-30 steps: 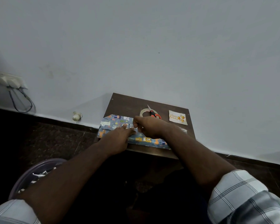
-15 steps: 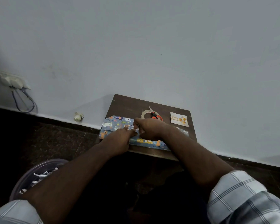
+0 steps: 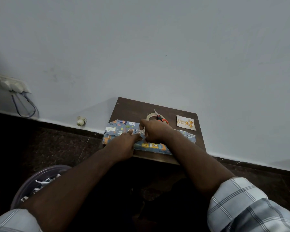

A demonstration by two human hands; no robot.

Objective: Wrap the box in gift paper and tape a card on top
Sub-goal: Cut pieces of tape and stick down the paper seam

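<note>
head view: box (image 3: pixel 122 129) in paper on table (image 3: pixel 131 109); left hand (image 3: pixel 124 144) presses flat, right hand (image 3: pixel 155 131) pinches paper seam; tape (image 3: pixel 150 116), scissors (image 3: pixel 161 118), card (image 3: pixel 185 122) behind.

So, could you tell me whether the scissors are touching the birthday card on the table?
Apart. The head view shows bare brown table between the scissors and the birthday card.

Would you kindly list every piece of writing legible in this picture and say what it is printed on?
"Happy Birthday": gold script on the card, beside its balloons.
White labels on the gift paper: print too small to read.
Tape roll and scissors: no legible text.
</note>
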